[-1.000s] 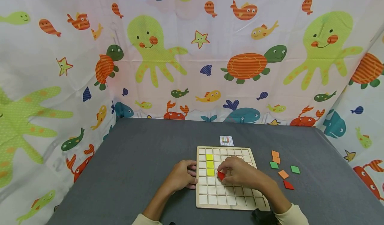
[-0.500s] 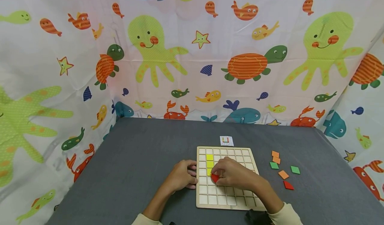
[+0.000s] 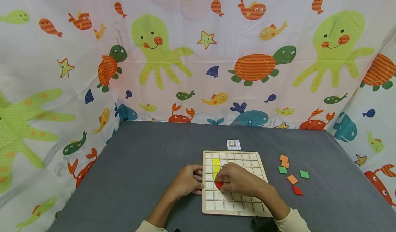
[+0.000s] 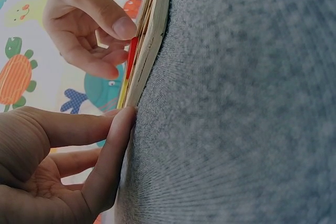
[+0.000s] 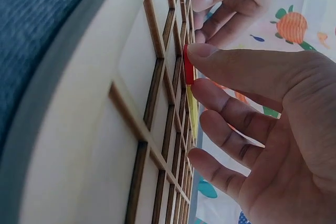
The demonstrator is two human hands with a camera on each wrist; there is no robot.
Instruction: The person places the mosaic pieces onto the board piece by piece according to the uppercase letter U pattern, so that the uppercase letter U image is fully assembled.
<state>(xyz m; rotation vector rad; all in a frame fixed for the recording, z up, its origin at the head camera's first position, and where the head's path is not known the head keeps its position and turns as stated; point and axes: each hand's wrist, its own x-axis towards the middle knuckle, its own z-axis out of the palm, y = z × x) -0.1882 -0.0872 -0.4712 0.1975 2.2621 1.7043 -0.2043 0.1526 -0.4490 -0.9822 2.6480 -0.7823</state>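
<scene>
A wooden grid board (image 3: 229,205) lies on the grey table. My left hand (image 3: 187,180) holds its left edge, thumb and a finger meeting at the rim in the left wrist view. Over the board, my right hand (image 3: 242,179) pinches a red tile (image 3: 219,185) with a rounded edge between thumb and index finger. The tile is at the cell just below a column of yellow square tiles (image 3: 216,162), the lowest partly covered by the fingers. In the right wrist view the red tile (image 5: 188,65) shows edge-on, close against the grid, its other fingers spread apart.
A small pattern card (image 3: 233,144) with a coloured U shape lies behind the board. To the right lie orange squares (image 3: 292,179), green diamonds (image 3: 304,174) and another red tile (image 3: 297,190). A sea-animal curtain (image 3: 185,53) surrounds the table.
My right hand has moved left across the board with the red tile, bringing it from right of the yellow column to beneath it. My left hand has stayed at the board's edge.
</scene>
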